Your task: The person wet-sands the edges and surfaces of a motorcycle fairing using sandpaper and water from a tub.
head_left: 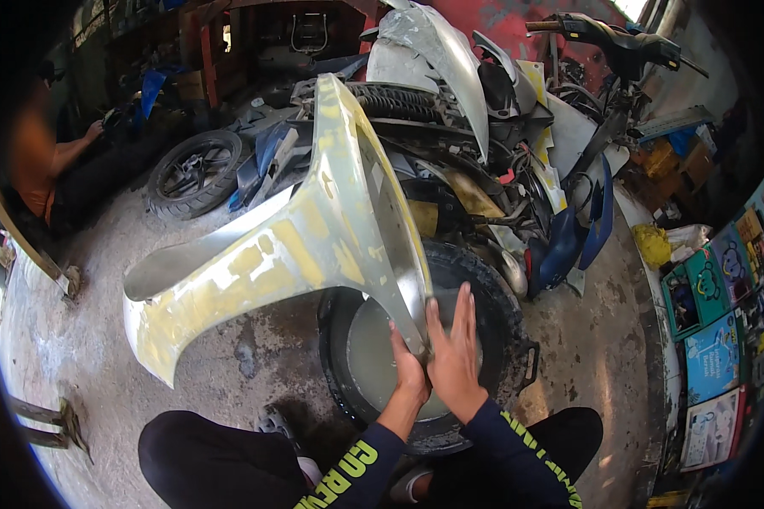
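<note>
A large curved motorcycle body panel (255, 259), grey-white with worn yellow patches, is held up at a slant over a black tub (511, 339) of cloudy water (367, 360). Its narrow lower end sits between my hands. My left hand (409, 377) grips that end, thumb up along the near face; its other fingers are mostly hidden. My right hand (457, 360) rests against the panel's right edge, fingers stretched out and pointing away from me. Whether anything thin lies under the right palm does not show.
Motorcycle parts pile up beyond the tub, with a loose wheel (195, 174) at the left and handlebars (628, 47) at the far right. Colourful boxes (711, 360) line the right side. Another person (38, 165) works at the far left. My knees (216, 458) flank the tub.
</note>
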Demonstrator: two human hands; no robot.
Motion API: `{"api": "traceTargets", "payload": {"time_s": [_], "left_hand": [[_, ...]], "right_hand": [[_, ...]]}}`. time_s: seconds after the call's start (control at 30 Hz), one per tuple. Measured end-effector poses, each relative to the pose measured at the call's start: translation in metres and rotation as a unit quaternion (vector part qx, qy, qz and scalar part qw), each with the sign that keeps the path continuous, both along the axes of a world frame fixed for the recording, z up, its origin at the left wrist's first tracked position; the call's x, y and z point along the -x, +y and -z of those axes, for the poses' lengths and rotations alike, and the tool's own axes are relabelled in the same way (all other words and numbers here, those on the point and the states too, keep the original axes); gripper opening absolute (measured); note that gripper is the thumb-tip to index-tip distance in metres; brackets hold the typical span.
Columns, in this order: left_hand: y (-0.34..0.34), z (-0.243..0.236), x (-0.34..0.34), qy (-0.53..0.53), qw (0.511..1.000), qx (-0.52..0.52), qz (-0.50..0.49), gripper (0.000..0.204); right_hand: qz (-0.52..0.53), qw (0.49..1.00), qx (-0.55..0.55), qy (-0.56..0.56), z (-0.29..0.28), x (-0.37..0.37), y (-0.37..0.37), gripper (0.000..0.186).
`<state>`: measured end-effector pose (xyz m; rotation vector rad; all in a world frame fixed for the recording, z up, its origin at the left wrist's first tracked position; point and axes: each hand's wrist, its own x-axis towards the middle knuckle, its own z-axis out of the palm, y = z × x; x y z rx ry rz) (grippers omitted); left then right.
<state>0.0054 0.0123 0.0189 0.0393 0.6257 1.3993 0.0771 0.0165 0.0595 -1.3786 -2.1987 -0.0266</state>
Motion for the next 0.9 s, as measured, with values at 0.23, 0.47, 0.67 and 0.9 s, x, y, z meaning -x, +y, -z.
{"api": "traceTargets", "payload": {"time_s": [0.23, 0.47, 0.67, 0.9], "left_hand": [[0.002, 0.011, 0.000, 0.013, 1.000, 0.001, -0.013, 0.068], [-0.004, 0.014, 0.000, 0.014, 1.000, 0.000, -0.008, 0.070], [-0.003, 0.007, 0.000, 0.005, 1.000, 0.005, 0.011, 0.072], [0.001, 0.019, 0.001, 0.004, 1.000, 0.014, 0.003, 0.069]], "right_hand": [[0.004, 1.000, 0.000, 0.001, 0.006, -0.004, -0.001, 0.099], [0.005, 0.999, -0.016, -0.049, 0.002, -0.002, -0.005, 0.071], [0.017, 0.999, -0.003, -0.043, 0.000, -0.003, -0.008, 0.063], [0.014, 0.999, 0.016, -0.033, -0.008, -0.003, -0.001, 0.071]]}}
